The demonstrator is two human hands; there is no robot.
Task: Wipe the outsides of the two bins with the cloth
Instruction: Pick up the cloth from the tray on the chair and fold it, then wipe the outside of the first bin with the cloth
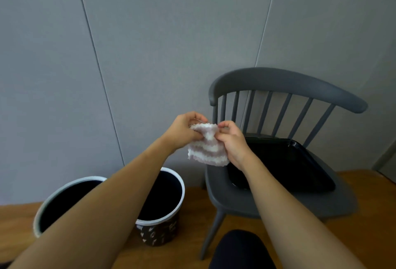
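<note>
1. Hands met in mid-air above the front left corner of the chair (278,202) seat: the left hand (182,131) and the right hand (232,142) each pinched the top edge of the cloth (205,150) with curled fingers and thumb, apparently to spread or refold it into a wiping pad before use.
2. Held that way, the cloth hung loose below the fingers, touching neither bin; wiping looked not yet begun.
3. It was a small, fluffy, nubbly piece with pale pink and white stripes, soft enough to bunch at the pinch.
4. Both bins stood upright on the wooden floor (17,226) by the wall, just left of the chair and close together, partly hidden under the left forearm, so their outsides were within reach.
5. The left bin (64,202) showed a pale rim and dark inside; its outer wall was barely visible.
6. The right bin (160,226) was round, white-rimmed, with a dark brown patterned outside.
7. A glossy black tray (300,161) lay on the smooth grey spindle-backed chair.
</note>
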